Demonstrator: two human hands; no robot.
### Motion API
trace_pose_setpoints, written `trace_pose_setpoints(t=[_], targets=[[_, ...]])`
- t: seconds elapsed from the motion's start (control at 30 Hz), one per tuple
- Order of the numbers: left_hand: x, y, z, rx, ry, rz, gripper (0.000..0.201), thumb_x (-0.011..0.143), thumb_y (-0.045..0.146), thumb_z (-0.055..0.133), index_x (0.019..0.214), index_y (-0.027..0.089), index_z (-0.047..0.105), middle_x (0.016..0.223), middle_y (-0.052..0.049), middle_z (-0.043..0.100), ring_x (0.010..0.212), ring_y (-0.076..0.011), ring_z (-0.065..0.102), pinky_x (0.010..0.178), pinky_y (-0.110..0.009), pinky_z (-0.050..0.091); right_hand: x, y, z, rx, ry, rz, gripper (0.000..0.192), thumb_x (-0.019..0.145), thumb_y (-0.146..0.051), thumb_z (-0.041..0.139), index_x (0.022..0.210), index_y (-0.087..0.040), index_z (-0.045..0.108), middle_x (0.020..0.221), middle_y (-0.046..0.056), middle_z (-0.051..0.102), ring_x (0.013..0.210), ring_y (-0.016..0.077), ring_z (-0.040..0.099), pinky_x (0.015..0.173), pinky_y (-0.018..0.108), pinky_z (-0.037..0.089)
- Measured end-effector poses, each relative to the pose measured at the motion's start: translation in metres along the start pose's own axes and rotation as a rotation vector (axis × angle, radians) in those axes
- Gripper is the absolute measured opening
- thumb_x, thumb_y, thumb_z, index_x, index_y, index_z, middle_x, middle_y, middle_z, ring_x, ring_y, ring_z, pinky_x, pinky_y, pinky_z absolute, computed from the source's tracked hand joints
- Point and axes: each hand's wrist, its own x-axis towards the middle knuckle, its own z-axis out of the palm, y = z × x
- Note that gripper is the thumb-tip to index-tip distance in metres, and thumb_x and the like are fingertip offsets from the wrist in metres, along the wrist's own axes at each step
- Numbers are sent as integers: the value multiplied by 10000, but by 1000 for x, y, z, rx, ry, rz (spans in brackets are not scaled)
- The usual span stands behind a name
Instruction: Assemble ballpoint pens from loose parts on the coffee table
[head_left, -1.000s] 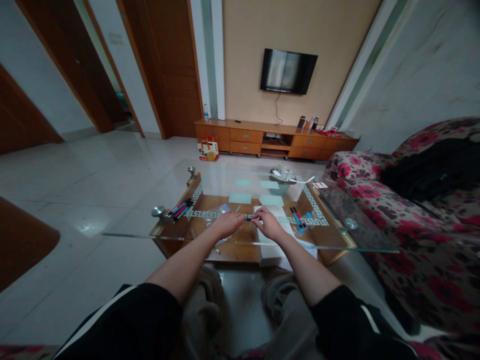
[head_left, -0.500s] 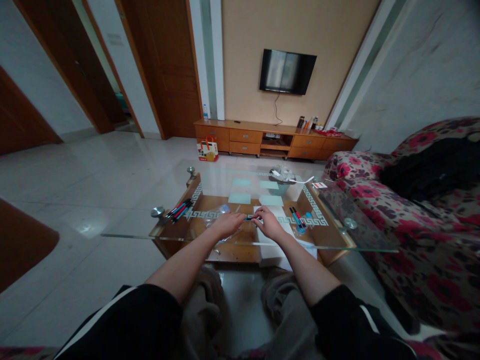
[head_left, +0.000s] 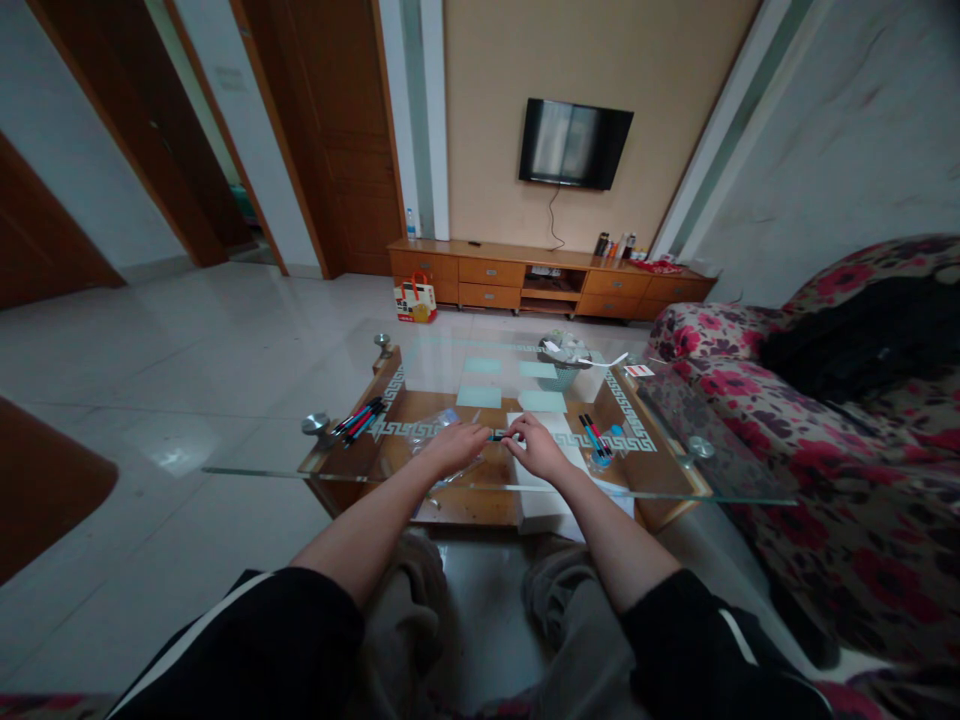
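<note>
My left hand [head_left: 454, 447] and my right hand [head_left: 537, 447] meet over the near middle of the glass coffee table [head_left: 247, 468]. Between their fingertips they pinch a small dark pen [head_left: 498, 436], one hand on each end. A clear plastic bag [head_left: 433, 423] lies just beyond my left hand. A bunch of red, blue and black pens [head_left: 361, 417] rests at the table's left side. A few more pens [head_left: 595, 434] lie to the right of my right hand, beside a blue round thing [head_left: 609, 440].
A small basket with white scraps [head_left: 564, 360] stands at the table's far side. A flowered sofa [head_left: 825, 430] runs along the right. Beyond the table are a low wooden cabinet [head_left: 551, 280], a wall television [head_left: 574, 143] and tiled floor on the left.
</note>
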Motion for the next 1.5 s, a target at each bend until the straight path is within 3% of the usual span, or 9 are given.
trace_pose_setpoints(t=[0.23,0.47,1.0,1.5], targets=[[2,0,3,57,74,92,164,923,233,613,1082,196,595,979,-68,668,924,-200,641,818,-310,459,2,-7,2,-137,-162,22,411,1027,-391,434,847,-169,730,836,63,682,793,165,601,738,254,397],[1,-1,1,13,62,74,231,894,200,647,1122,222,618,955,-51,664,887,-187,633,811,-297,452,6,-10,0,-238,-129,36,367,991,-414,517,849,-170,752,855,84,725,817,182,614,740,258,380],[2,5,-9,-12,-22,-2,253,913,206,613,1165,226,596,1025,-75,660,947,-210,628,852,-325,460,6,-6,0,-125,-23,-10,288,944,-410,603,838,-178,736,838,85,701,839,204,602,775,295,420],[0,6,-12,-30,-53,-67,269,914,229,597,1178,239,542,1065,-86,641,930,-229,652,777,-329,480,10,-12,-5,-87,9,-37,244,932,-396,625,863,-185,726,860,72,699,869,202,610,812,299,430]])
